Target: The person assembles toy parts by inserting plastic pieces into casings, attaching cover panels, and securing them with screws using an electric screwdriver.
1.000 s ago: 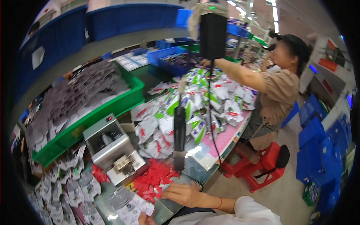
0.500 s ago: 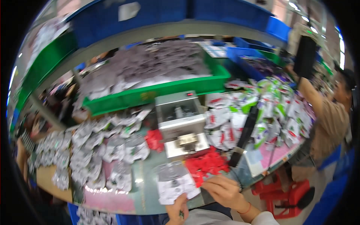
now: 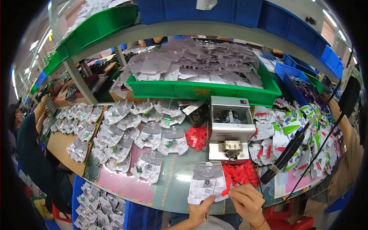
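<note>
My left hand (image 3: 202, 211) grips the near edge of a white plastic housing (image 3: 209, 182), with its thumb on top. This housing has a greyish far part and a small round dark part near its middle. A thin dark item shows beside the left palm; its kind is unclear. My right hand (image 3: 248, 202) has thumb and fingers pinched together by the housing's right edge. Red bits lie right at its fingertips, but whether one is pinched cannot be made out. A heap of small red plastic pieces (image 3: 241, 174) lies just beyond that hand.
Beyond the housing stands a metal screw feeder (image 3: 231, 126). Behind it is a green bin (image 3: 168, 87) of grey plastic parts. Several similar housings (image 3: 149, 166) lie left; white-and-green parts (image 3: 295, 142) pile up right. A black rod-like tool (image 3: 283, 155) hangs there. People work at both sides.
The view has swung left and become sharper, so the bench sits further right in the picture. My left hand still holds the housing, and my right hand stays pinched beside the red pieces.
</note>
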A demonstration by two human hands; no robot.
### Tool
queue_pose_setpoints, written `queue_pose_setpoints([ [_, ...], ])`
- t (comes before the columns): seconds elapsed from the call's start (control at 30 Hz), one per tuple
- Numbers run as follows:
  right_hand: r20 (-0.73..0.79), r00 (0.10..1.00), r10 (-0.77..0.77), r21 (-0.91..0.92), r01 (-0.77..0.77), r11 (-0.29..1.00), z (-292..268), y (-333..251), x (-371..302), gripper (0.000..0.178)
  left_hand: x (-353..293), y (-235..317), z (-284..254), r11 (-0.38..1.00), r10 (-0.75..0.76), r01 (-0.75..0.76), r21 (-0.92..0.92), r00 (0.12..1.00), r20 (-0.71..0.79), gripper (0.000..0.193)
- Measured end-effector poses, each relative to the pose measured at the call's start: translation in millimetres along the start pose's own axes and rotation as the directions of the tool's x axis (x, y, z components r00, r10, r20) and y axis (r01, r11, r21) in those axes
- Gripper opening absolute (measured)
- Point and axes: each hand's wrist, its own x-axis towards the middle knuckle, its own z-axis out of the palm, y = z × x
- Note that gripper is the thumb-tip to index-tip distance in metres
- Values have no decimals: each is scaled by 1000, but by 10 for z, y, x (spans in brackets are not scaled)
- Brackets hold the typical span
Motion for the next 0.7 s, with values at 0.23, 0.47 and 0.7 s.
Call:
queue_pose_setpoints([
  [0.23, 7, 999, -41, -2, 41, 999, 23, -24, 28, 22, -30, 3, 109, 986, 166, -165, -21, 984, 70, 12],
  [0.47, 28, 998, -62, -1, 62, 998, 61, -26, 65, 23, -92, 83, 70, 991, 133, -135, 16, 989, 69, 15],
  [0.7, -7, 998, -68, -55, 68, 996, 133, 45, 59, 27, -86, 31, -51, 997, -38, 39, -74, 999, 9, 50],
])
